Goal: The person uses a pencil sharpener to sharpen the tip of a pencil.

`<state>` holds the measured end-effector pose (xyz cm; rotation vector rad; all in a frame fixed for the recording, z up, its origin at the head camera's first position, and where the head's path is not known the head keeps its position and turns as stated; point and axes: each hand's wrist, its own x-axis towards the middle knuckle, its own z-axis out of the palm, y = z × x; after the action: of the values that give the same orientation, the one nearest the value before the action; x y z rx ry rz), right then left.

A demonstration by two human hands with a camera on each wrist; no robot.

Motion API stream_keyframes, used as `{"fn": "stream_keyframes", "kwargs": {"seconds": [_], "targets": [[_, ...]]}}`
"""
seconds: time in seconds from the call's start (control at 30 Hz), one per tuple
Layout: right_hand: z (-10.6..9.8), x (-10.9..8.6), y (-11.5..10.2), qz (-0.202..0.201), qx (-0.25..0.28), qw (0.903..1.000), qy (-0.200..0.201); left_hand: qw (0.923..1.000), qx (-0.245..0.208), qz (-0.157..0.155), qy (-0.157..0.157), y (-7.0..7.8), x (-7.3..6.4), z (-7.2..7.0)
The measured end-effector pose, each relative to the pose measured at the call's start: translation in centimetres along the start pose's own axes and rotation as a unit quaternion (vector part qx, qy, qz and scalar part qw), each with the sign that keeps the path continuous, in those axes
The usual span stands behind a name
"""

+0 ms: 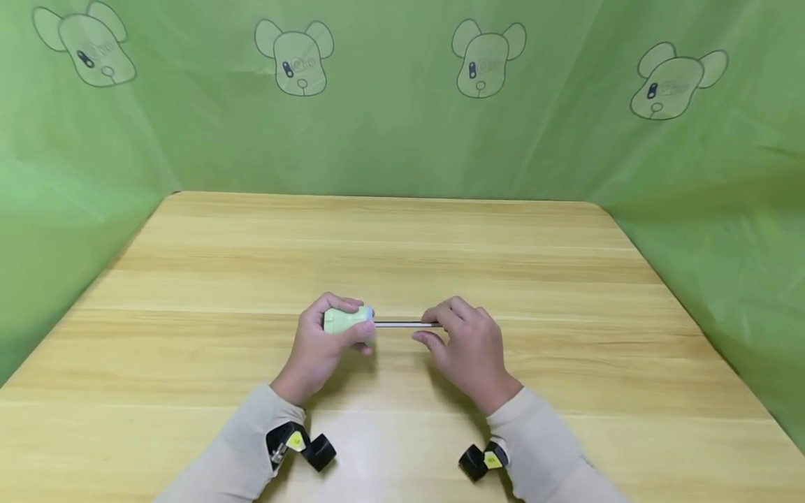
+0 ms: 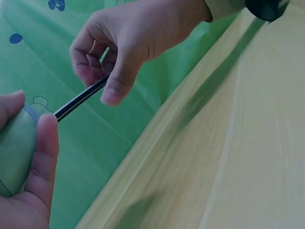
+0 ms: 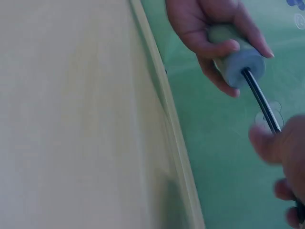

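My left hand (image 1: 314, 353) grips a light green, rounded pencil sharpener (image 1: 341, 320) with a blue-grey end, thumb and fingers wrapped about its sides. Out of that end runs a thin dark pencil (image 1: 400, 324) with a pale stripe. In the right wrist view the pencil (image 3: 261, 100) enters a hole in the middle of the sharpener's face (image 3: 244, 62); its tip is hidden inside. My right hand (image 1: 473, 346) pinches the pencil farther along, between thumb and fingers. Both things are held above the table, the pencil roughly level across the head view.
A wooden table (image 1: 402, 244) spreads beneath both hands. Green cloth (image 1: 390, 147) with printed animal heads hangs behind it and along both sides. A black wrist camera (image 1: 319, 452) sits on the left sleeve, another camera (image 1: 473, 462) on the right.
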<state>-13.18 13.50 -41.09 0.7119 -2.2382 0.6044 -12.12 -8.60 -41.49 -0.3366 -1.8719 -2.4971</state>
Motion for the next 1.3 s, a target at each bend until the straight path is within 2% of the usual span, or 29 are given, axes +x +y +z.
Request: {"fn": "stream_keyframes", "kwargs": {"seconds": [0.17,0.23,0.33,0.47,0.57,0.63,0.7,0.77,0.8,0.87,0.93,1.0,1.07,1.17,1.3], "targets": [[0.4,0.1,-0.2,-0.046,-0.014,0.9952,0.085,0.9998,-0.011,-0.015,-0.004,-0.1,0.1,-0.1],[0.3,0.2,-0.1,-0.060,-0.003,0.9940,0.092,0.9997,-0.014,-0.018,-0.011,0.0,0.1,-0.2],[0.3,0.2,0.0,-0.064,0.014,0.9948,0.078,0.9995,-0.014,-0.019,-0.022,0.2,0.2,-0.3],[0.0,0.1,-0.1,-0.039,0.034,0.9984,0.025,0.9993,-0.007,-0.012,-0.034,0.4,0.2,-0.5],[-0.4,0.3,-0.3,0.007,0.054,0.9974,-0.047,0.9992,-0.004,-0.006,-0.039,0.5,0.2,-0.4],[-0.8,0.5,-0.5,0.052,0.091,0.9876,-0.117,0.9991,0.002,-0.005,-0.043,0.6,0.1,-0.4],[-1.2,0.7,-0.5,0.102,0.124,0.9700,-0.182,0.9988,0.009,-0.003,-0.048,0.5,0.0,-0.3],[-1.5,0.9,-0.5,0.137,0.133,0.9564,-0.220,0.9986,0.017,-0.003,-0.051,0.5,0.0,-0.1],[-1.5,0.9,-0.5,0.143,0.126,0.9558,-0.224,0.9985,0.020,-0.001,-0.051,0.4,-0.1,-0.1],[-1.3,0.8,-0.3,0.122,0.089,0.9687,-0.197,0.9988,0.018,-0.001,-0.045,0.3,-0.1,0.1],[-0.9,0.6,-0.2,0.079,0.048,0.9854,-0.143,0.9992,0.013,0.001,-0.036,0.2,-0.1,0.1],[-0.5,0.4,-0.2,0.033,0.026,0.9958,-0.082,0.9995,0.008,0.002,-0.029,0.2,-0.1,0.1],[-0.1,0.3,-0.3,-0.011,0.030,0.9989,-0.034,0.9997,0.007,0.002,-0.024,0.2,-0.1,0.1],[0.3,0.3,-0.5,-0.055,0.047,0.9972,0.018,0.9997,0.006,0.000,-0.024,0.3,-0.1,0.0],[0.5,0.5,-0.7,-0.082,0.054,0.9935,0.058,0.9996,0.002,0.000,-0.027,0.4,-0.1,-0.1]]}}
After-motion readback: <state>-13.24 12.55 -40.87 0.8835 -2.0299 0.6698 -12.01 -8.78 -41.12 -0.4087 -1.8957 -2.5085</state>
